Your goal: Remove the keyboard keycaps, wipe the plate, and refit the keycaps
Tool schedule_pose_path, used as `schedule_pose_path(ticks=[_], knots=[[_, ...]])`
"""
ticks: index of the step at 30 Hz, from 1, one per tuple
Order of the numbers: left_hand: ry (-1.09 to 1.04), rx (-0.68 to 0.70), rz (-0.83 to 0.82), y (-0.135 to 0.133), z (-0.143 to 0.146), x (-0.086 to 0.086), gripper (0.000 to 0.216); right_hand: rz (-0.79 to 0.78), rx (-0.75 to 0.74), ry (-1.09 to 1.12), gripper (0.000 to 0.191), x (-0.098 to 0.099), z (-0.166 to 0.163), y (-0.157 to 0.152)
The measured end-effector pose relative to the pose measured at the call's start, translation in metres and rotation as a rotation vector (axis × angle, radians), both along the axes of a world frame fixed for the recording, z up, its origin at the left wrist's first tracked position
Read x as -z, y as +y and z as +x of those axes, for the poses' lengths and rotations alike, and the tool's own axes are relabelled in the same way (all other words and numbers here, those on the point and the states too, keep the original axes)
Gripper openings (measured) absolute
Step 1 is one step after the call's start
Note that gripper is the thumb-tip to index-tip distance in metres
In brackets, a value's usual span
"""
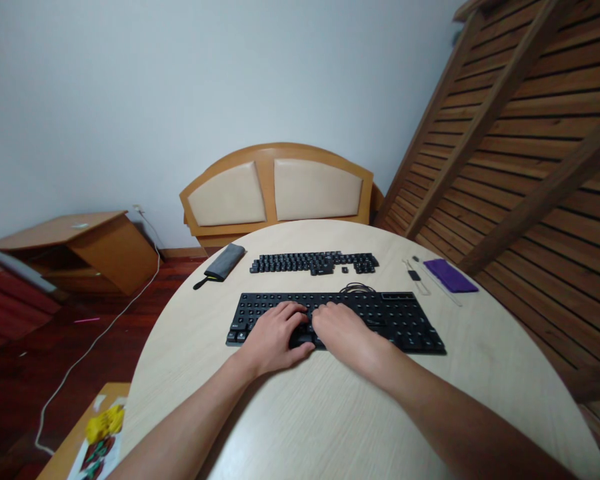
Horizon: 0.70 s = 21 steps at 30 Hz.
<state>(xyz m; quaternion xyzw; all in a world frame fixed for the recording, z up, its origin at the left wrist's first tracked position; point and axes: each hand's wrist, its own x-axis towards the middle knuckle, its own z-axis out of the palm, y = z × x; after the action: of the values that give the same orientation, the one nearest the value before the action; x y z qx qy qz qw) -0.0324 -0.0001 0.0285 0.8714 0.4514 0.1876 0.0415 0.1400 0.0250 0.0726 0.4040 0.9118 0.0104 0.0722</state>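
A black keyboard [395,321] lies on the round table, with most of its key positions bare and a few keycaps left along its lower edge. My left hand [279,333] rests on its left-centre part, fingers laid over the keys and thumb apart along the front edge. Right beside it, my right hand [340,330] is bent down onto the middle of the keyboard with fingers curled under. Its fingertips, and anything between them, are hidden. Behind the keyboard, removed black keycaps [290,262] sit in rows, with one loose keycap [345,270] slightly apart.
A grey pouch [226,261] lies at the table's left. On the right are a wire puller with a black handle [414,275], a thin rod [445,290] and a purple cloth [450,275]. A coiled cable [357,287] is behind the keyboard. Wooden slats [525,133] lean at right.
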Motion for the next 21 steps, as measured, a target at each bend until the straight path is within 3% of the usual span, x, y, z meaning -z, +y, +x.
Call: schedule_pose_path(ticks=[8, 11, 16, 21], knots=[[0.016, -0.003, -0.011, 0.0, -0.001, -0.001, 0.032, -0.167, 0.016, 0.142, 0.021, -0.016, 0.021, 0.021], [0.009, -0.001, -0.007, 0.0, -0.002, -0.001, 0.033, -0.113, 0.056, 0.228, 0.023, -0.013, 0.027, 0.039], [0.013, -0.006, -0.011, 0.0, -0.003, -0.001, 0.032, 0.042, 0.252, 0.201, 0.031, 0.006, 0.021, 0.079], [0.009, 0.001, -0.008, 0.001, -0.003, 0.0, 0.032, 0.076, 0.301, 0.178, 0.036, 0.019, 0.006, 0.107]])
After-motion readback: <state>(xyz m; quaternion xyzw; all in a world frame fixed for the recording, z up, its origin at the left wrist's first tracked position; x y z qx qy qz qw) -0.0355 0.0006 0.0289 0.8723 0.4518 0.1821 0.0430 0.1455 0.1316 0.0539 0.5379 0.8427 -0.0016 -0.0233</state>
